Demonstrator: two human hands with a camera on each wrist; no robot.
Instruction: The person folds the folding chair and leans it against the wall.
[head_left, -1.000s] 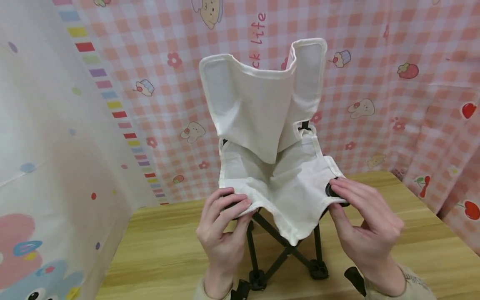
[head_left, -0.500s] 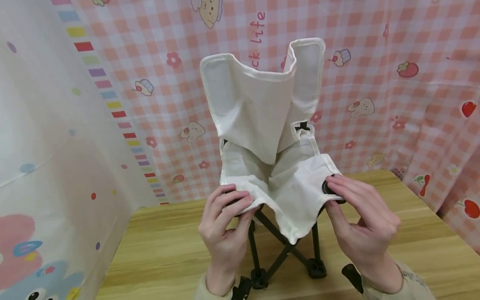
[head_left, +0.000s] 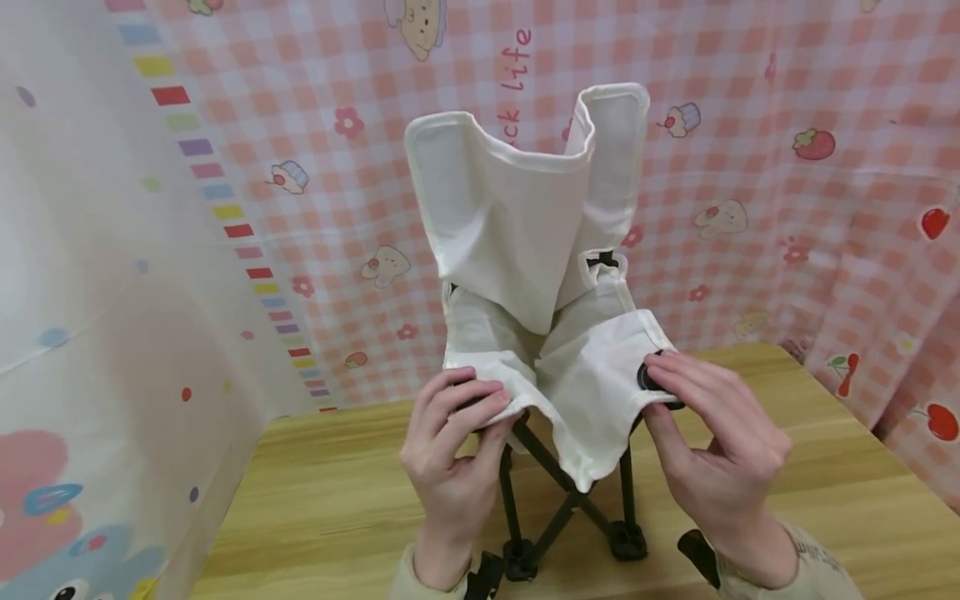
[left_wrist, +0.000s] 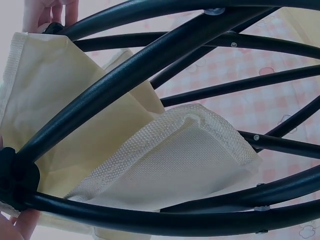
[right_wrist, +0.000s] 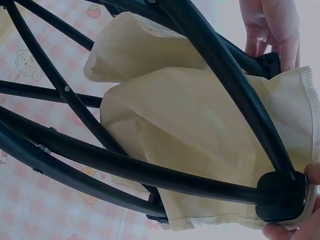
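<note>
A small folding chair of off-white cloth (head_left: 592,367) on a black crossed-tube frame (head_left: 555,529) stands on the table, its backrest (head_left: 525,208) upright and creased down the middle. With fingers above and thumb below, my left hand (head_left: 453,467) grips the front left corner of the seat. The right hand (head_left: 723,450) pinches the front right corner, around a round black fitting (head_left: 651,375). Between both hands the seat's front edge sags to a point. From beneath, the left wrist view shows the black tubes and a black corner joint (left_wrist: 17,180); a matching joint (right_wrist: 281,195) appears in the right wrist view.
The chair's feet (head_left: 628,540) stand on a wood-grain tabletop (head_left: 322,500). Close behind hangs a pink checked curtain (head_left: 360,250) with cartoon prints. A white printed curtain (head_left: 150,333) borders the left side.
Both hands keep their hold on the seat corners. The right hand has shifted slightly left with its corner, drawing the corners a little closer together. The backrest top sits slightly lower.
</note>
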